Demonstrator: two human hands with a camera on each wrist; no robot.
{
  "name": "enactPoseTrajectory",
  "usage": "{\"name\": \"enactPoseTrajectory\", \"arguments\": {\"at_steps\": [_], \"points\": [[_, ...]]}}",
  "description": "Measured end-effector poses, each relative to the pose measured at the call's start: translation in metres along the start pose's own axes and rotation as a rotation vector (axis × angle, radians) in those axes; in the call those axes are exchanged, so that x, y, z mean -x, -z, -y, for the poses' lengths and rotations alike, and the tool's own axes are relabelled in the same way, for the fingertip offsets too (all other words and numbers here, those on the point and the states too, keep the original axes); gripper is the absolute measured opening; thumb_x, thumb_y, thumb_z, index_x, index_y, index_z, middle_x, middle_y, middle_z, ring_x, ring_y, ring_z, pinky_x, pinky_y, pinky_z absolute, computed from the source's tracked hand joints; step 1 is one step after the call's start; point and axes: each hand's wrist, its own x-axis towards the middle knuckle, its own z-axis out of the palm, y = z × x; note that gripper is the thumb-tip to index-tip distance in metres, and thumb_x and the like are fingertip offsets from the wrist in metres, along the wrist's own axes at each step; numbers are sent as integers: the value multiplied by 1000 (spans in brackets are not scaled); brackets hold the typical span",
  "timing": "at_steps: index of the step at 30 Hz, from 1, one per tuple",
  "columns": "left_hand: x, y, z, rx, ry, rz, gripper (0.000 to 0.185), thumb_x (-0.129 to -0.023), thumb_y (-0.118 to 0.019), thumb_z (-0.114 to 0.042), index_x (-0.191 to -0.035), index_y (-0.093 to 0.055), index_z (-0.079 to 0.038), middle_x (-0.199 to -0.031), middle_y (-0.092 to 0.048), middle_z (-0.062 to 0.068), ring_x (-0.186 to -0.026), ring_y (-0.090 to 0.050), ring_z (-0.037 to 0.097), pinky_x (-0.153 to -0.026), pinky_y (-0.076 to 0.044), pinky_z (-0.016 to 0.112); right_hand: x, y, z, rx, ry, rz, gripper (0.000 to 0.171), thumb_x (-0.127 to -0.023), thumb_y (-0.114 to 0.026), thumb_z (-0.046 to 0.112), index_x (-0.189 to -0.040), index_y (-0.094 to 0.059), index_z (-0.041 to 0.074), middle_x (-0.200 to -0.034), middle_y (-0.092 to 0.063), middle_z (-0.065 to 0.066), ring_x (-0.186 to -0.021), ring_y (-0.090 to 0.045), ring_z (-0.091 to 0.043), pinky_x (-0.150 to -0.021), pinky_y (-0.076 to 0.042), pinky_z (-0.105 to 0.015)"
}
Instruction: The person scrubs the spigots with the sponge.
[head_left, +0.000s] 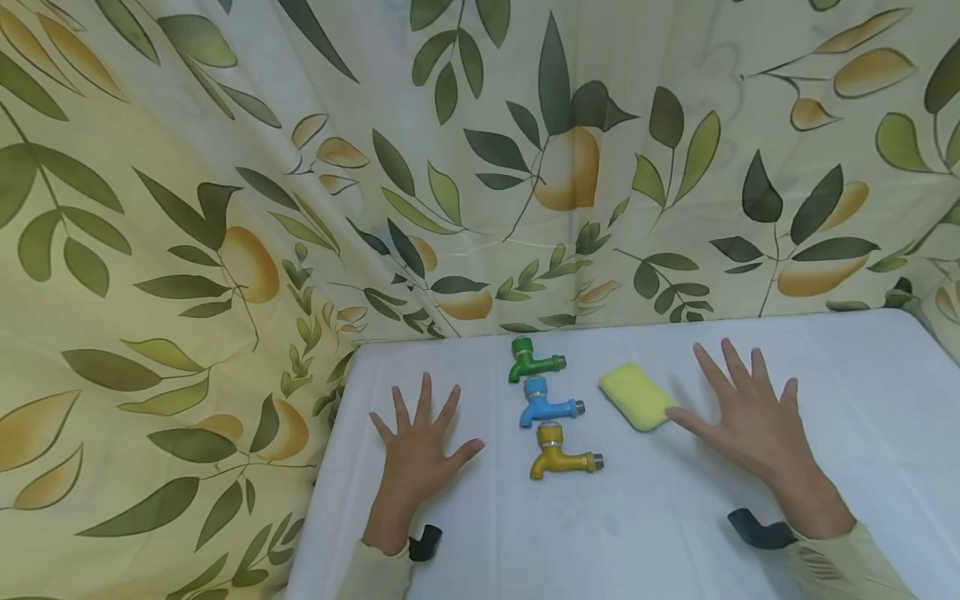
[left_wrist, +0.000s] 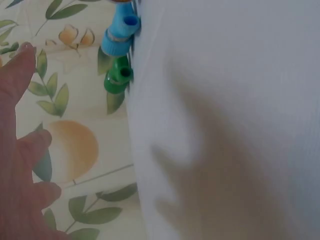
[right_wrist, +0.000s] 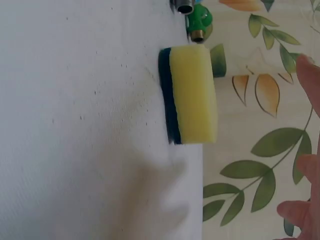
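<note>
A yellow sponge lies on the white-covered surface, just beside the thumb of the right hand, close enough that I cannot tell whether they touch. It is a soft, rounded oblong block, porous yellow foam on top; the right wrist view shows a thin dark green scouring layer under it. Its long axis runs slantwise, from the far end nearer the taps to the near end by the thumb.

Left of the sponge three small plastic taps sit in a column, each with its spout pointing towards the sponge's side: a green tap farthest back, a blue tap level with the sponge, and a yellow tap nearest. They are glossy moulded plastic with metal-looking spout tips and ridged collars.

Both hands lie flat, palms down, fingers straight and spread, holding nothing. The left hand rests well left of the sponge, beyond the taps. Behind the sponge hangs a cloth backdrop printed with leaves and orange fruit.
</note>
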Motion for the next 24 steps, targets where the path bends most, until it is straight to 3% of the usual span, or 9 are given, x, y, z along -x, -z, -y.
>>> {"name": "enactPoseTrajectory", "arguments": {"at_steps": [7, 13, 19, 24], "points": [[4, -2, -23, 25, -61, 33, 78, -94, -46, -75, -161, -28, -38, -171, -22, 2, -155, -20, 46, -113, -18, 81, 2, -3, 18, -15, 40, 32, 102, -88, -58, 76, -164, -22, 20, -162, -31, -26, -145, -28, -55, -104, -25, -82], [4, -7, -48, 77, -181, 81, 68, -103, -41, -64, -159, -37, -26, -167, -34, -1, -146, -44, 29, -113, -43, 58, 0, -17, 32, 14, 72, 43, 93, -91, -54, 75, -159, -35, 14, -154, -45, -26, -136, -46, -50, -89, -48, -71], [0, -19, -70, 265, -289, 207, 69, -103, -48, -58, -160, -34, -23, -169, -28, -6, -145, -46, 25, -113, -46, 48, -7, -37, 44, 25, 39, 67, 91, -90, -50, 78, -157, -39, 17, -148, -50, -24, -123, -52, -51, -84, -46, -71], [-9, -18, -83, 333, -345, 299, 81, -97, -67, -50, -162, -28, -21, -169, -25, -8, -151, -36, 19, -119, -40, 39, -11, -44, 50, 11, 33, 44, 76, -92, -64, 61, -151, -49, 15, -137, -56, -25, -115, -52, -48, -83, -45, -68]]}}
